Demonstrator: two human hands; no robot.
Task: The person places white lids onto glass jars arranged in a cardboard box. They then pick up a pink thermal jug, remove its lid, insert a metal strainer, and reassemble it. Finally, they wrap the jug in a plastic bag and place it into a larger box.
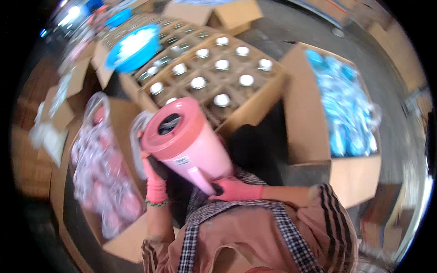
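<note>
A pink plastic jug (189,143) with a darker pink lid is held tilted in front of me, its lid facing up and to the left. My left hand (154,179), in a pink glove, grips its left side below the lid. My right hand (234,189), also gloved pink, holds the jug near its handle and base. The picture is blurred by motion.
A cardboard box (255,107) with a divider grid holds several silver-lidded jars. A box of bagged pink items (104,173) sits at left. At right is a box of blue packets (346,109). A blue basin (132,48) rests on boxes at the back left.
</note>
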